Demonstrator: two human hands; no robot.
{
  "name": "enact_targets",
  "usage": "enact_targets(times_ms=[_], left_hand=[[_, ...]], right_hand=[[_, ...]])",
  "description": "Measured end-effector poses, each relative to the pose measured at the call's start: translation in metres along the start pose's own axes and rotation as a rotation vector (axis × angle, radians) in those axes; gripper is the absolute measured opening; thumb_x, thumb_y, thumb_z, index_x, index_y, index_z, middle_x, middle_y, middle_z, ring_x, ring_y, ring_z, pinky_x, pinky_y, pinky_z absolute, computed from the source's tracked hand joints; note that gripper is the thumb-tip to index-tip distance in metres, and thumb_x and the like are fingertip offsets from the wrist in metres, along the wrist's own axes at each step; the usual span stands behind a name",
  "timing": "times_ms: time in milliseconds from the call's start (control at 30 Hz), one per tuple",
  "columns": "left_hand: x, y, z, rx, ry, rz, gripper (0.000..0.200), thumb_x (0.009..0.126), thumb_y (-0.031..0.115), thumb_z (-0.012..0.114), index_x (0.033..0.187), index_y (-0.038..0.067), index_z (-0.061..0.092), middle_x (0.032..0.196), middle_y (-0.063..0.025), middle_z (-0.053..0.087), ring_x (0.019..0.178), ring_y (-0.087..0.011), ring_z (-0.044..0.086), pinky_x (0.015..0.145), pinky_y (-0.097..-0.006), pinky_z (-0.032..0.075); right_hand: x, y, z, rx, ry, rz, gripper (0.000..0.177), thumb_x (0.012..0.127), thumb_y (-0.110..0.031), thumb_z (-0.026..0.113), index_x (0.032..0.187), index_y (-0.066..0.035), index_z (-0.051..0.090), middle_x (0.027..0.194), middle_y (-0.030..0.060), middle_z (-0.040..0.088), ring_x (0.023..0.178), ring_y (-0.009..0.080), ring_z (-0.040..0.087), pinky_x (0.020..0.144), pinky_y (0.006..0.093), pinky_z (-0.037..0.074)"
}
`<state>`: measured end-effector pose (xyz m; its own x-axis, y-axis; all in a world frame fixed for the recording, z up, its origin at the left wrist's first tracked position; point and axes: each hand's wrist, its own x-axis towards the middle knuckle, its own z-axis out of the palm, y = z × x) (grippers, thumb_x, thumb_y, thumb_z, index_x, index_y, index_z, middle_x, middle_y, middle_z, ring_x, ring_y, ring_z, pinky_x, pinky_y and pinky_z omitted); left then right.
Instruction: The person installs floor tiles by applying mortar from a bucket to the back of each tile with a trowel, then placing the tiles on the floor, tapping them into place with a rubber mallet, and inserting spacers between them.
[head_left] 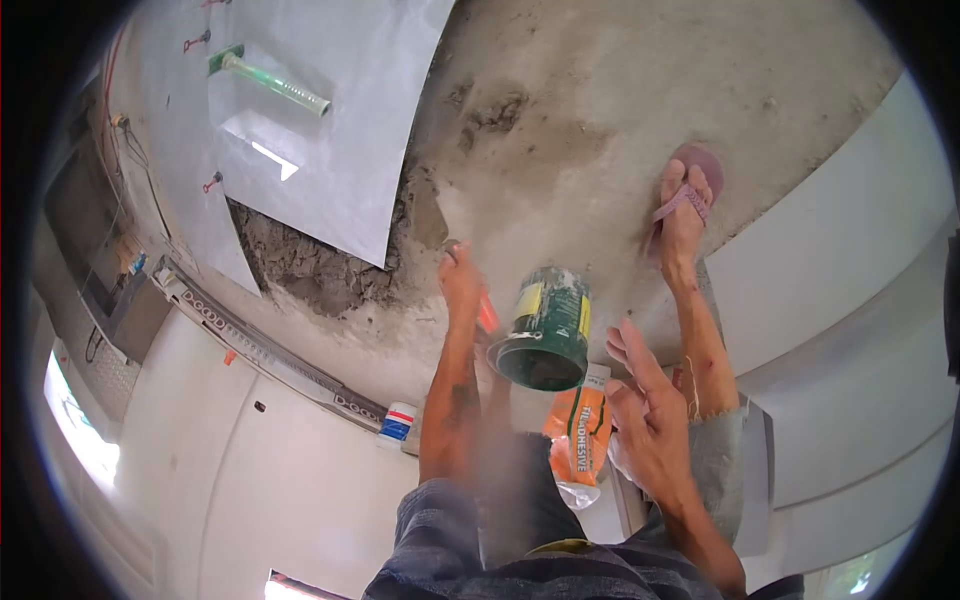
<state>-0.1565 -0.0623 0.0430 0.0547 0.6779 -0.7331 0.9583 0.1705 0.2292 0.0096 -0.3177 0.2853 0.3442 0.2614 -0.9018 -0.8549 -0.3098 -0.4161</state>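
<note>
My left hand is closed around a tool with an orange handle, just left of a green bucket. The tool's working end cannot be made out. The bucket has yellow labels and pale smears, and its dark opening faces the camera. To the right of the bucket and below it, my right hand has its fingers stretched out and holds nothing. An orange tile adhesive bag lies between the bucket and my legs.
Large grey tiles lie at the upper left, with a green-handled tool and red clips on them. Rough mortar shows beside their edges. A long rail and a blue-white tub are lower left. My sandalled foot is right.
</note>
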Motion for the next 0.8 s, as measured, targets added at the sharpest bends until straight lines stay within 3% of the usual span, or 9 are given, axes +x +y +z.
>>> enact_targets(times_ms=[100,233,300,433,533,633,800], left_hand=[[0.014,-0.010,0.016,0.180,0.049,0.162,0.042,0.095,0.036,0.049,0.092,-0.005,0.057,0.081,-0.0237,0.061,0.072,-0.0359,0.059,0.067,-0.0436,0.046],[0.030,-0.021,0.022,0.215,0.060,0.237,0.043,0.094,0.036,0.050,0.091,-0.006,0.058,0.089,-0.0295,0.061,0.087,-0.0454,0.058,0.076,-0.0474,0.044],[0.048,-0.031,0.017,0.129,0.064,0.272,0.043,0.093,0.037,0.052,0.091,-0.006,0.058,0.088,-0.0291,0.062,0.086,-0.0453,0.058,0.075,-0.0482,0.044],[0.066,-0.010,-0.033,0.034,-0.146,0.192,0.042,0.091,0.037,0.056,0.093,-0.005,0.057,0.087,-0.0284,0.062,0.084,-0.0462,0.059,0.074,-0.0505,0.044],[0.090,-0.018,-0.073,0.376,0.022,0.594,0.042,0.090,0.037,0.058,0.093,-0.005,0.056,0.085,-0.0274,0.062,0.081,-0.0462,0.059,0.072,-0.0511,0.044],[0.098,-0.025,-0.096,0.365,0.022,0.631,0.041,0.090,0.037,0.058,0.092,-0.004,0.054,0.083,-0.0271,0.062,0.081,-0.0467,0.059,0.072,-0.0514,0.044],[0.089,-0.087,-0.121,0.396,0.078,0.502,0.041,0.092,0.039,0.056,0.090,-0.001,0.051,0.081,-0.0273,0.060,0.081,-0.0471,0.058,0.072,-0.0518,0.044]], right_hand=[[-0.006,0.010,0.014,0.127,0.051,-0.019,0.055,0.091,0.000,0.045,0.145,0.002,0.035,0.138,0.0194,0.049,0.126,0.0233,0.047,0.099,0.0313,0.039],[-0.008,0.038,0.035,-0.016,0.016,-0.091,0.055,0.091,0.000,0.045,0.145,0.002,0.035,0.137,0.0198,0.049,0.127,0.0253,0.047,0.105,0.0331,0.035],[-0.013,0.056,0.049,-0.100,-0.024,-0.065,0.055,0.091,-0.001,0.046,0.145,0.002,0.034,0.137,0.0198,0.049,0.128,0.0259,0.046,0.106,0.0340,0.034],[-0.011,0.085,0.093,-0.140,0.034,0.007,0.055,0.091,-0.002,0.047,0.145,0.002,0.035,0.138,0.0191,0.049,0.128,0.0260,0.047,0.106,0.0346,0.035],[-0.008,0.117,0.113,-0.187,-0.012,-0.027,0.054,0.092,-0.004,0.048,0.145,0.001,0.036,0.137,0.0192,0.050,0.128,0.0257,0.047,0.105,0.0348,0.036],[-0.006,0.131,0.132,-0.297,-0.063,-0.056,0.054,0.092,-0.004,0.048,0.145,0.000,0.036,0.138,0.0186,0.049,0.128,0.0247,0.046,0.105,0.0347,0.036],[-0.004,0.134,0.134,-0.307,-0.051,-0.025,0.054,0.091,-0.001,0.047,0.143,0.001,0.036,0.141,0.0176,0.046,0.130,0.0243,0.045,0.107,0.0346,0.035]])
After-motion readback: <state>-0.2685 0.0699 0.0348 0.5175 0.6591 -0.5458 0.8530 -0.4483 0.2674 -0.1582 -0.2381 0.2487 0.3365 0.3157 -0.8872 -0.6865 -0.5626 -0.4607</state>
